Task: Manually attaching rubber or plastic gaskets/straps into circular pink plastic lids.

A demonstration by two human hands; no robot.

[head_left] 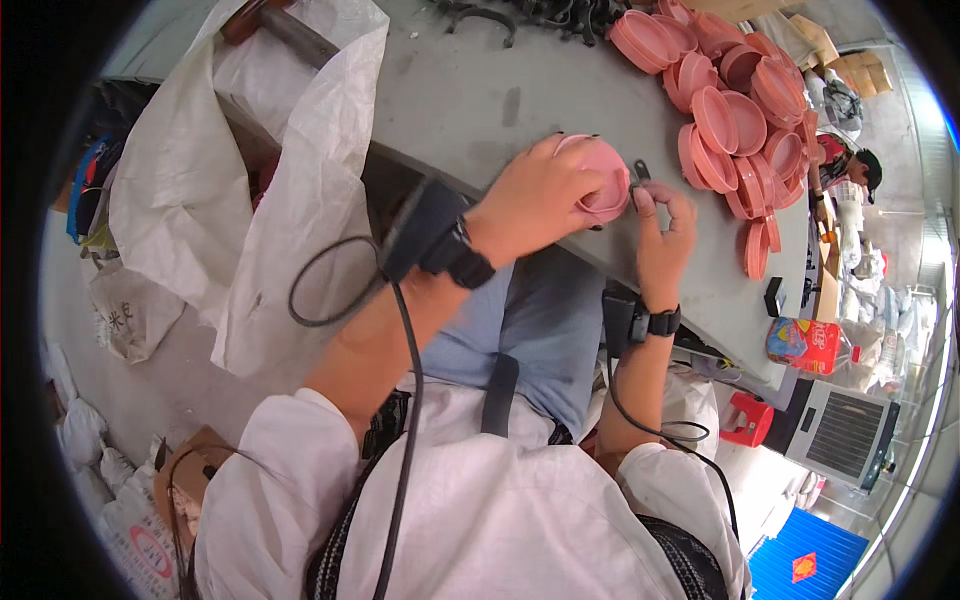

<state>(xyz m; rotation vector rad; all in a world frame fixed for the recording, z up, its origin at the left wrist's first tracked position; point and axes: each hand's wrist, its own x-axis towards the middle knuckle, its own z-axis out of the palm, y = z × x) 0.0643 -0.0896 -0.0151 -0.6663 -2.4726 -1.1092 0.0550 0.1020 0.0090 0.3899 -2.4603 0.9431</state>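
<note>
Two hands (530, 195), dozen-plus pink pieces (742, 120)

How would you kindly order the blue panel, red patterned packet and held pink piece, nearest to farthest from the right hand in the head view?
1. Held pink piece: in the left hand, left of the right hand.
2. Red patterned packet: rightward, by the table's edge.
3. Blue panel: lower right.

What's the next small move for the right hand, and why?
Probably bring the small black piece to the pink round part: the right hand appears to pinch it close beside the rim, while the left hand grips the part.
</note>
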